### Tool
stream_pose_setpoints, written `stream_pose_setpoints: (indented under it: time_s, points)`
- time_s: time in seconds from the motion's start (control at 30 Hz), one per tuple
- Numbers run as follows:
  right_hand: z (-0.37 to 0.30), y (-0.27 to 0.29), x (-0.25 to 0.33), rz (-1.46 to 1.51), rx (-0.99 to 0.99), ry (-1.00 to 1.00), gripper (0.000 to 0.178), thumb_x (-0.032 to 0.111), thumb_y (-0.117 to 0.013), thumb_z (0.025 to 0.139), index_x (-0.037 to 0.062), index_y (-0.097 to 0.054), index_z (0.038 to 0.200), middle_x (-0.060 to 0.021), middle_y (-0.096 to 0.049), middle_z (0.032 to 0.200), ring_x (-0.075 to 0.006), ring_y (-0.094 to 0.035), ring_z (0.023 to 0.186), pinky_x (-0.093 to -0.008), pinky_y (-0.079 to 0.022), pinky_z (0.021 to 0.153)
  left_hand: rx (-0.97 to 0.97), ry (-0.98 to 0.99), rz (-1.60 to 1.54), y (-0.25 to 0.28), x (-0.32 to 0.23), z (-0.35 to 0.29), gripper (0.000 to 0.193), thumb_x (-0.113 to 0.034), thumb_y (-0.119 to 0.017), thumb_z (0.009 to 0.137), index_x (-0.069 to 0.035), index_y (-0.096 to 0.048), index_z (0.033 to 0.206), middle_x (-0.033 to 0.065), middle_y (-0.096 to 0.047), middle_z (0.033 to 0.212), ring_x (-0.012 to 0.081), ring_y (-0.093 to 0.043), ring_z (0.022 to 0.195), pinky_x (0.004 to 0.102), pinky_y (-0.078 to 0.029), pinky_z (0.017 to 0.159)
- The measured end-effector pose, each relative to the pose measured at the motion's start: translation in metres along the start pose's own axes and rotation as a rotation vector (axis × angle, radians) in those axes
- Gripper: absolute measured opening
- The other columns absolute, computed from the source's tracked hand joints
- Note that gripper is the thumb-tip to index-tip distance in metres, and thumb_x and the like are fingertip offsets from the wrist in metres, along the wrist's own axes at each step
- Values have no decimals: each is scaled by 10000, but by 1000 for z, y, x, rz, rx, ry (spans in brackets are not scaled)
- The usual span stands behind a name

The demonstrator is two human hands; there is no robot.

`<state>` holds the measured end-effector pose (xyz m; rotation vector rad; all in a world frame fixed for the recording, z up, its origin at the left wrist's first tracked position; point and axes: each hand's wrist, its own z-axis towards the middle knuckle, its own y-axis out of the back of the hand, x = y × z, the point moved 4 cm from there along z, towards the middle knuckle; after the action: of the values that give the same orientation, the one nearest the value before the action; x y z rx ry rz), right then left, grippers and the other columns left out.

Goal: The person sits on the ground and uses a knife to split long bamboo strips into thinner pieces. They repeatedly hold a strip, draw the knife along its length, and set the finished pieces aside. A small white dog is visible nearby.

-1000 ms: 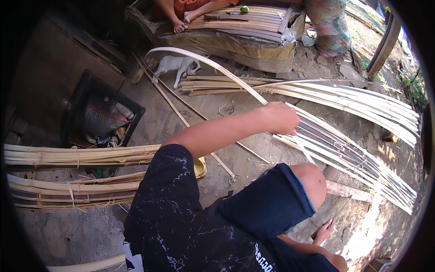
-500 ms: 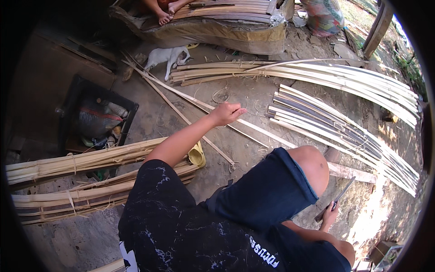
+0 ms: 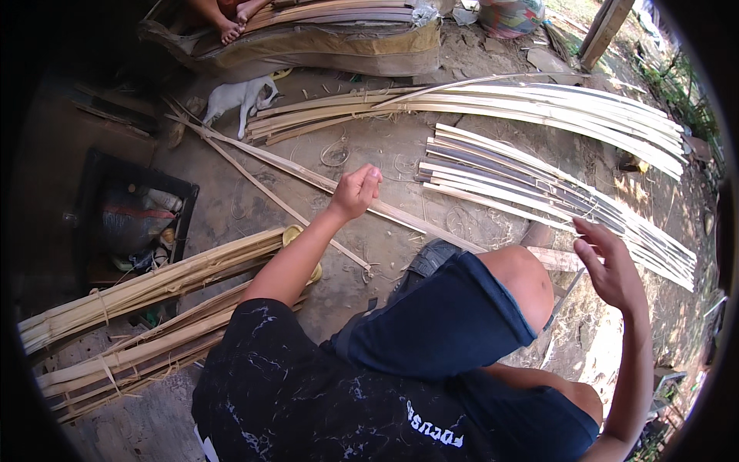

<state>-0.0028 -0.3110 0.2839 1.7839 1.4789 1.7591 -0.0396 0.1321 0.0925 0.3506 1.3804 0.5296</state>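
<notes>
My left hand (image 3: 356, 191) is closed in a fist above a long pale bamboo strip (image 3: 431, 229) that slants across the floor toward my raised knee. Whatever the fist may hold is hidden by the fingers. To the right, my right hand (image 3: 610, 268) is raised with thumb and fingers apart, holding nothing visible. A knife blade (image 3: 566, 297) shows between my knee and that hand, apart from the fingers; its handle is hidden from view. Other thin strips (image 3: 289, 209) cross the long one at the left.
Bamboo slats (image 3: 462, 173) lie fanned out at right, with a longer bundle (image 3: 346, 108) behind them. Tied bundles (image 3: 165, 269) rest at left. A white animal (image 3: 231, 98) lies near the back. Another person's feet (image 3: 235, 27) show on a couch (image 3: 339, 55). A dark-framed box (image 3: 88, 208) stands left.
My right hand has let go of the knife and risen beside my knee with its fingers apart. My left fist has turned more upright. The whole view has shifted.
</notes>
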Motion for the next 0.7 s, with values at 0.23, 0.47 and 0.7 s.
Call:
stream_pose_setpoints:
  time_s: [0.23,0.47,0.7]
  points:
    - [22,-73,-1,293,590,-99,345,296,-562,1003,3,-653,1161,-148,-708,1040,-242,-670,965,-340,-512,862,480,4,-124,-7,-45,12,243,-256,-660,953,-22,-699,1002,22,-662,764,79,-556,676,270,-467,638]
    - [18,-89,11,480,517,31,281,54,-733,816,26,-692,1093,-54,-725,1016,-125,-656,955,-307,-522,847,759,196,-48,15,-25,6,303,-343,-646,965,-48,-703,1007,1,-642,773,100,-549,735,290,-464,680]
    - [23,-79,29,304,396,94,328,55,-723,784,26,-698,1111,-103,-738,1019,-179,-693,954,-328,-535,851,576,132,1,16,-31,5,362,-355,-539,1028,-33,-596,874,3,-552,736,112,-493,705,300,-445,689]
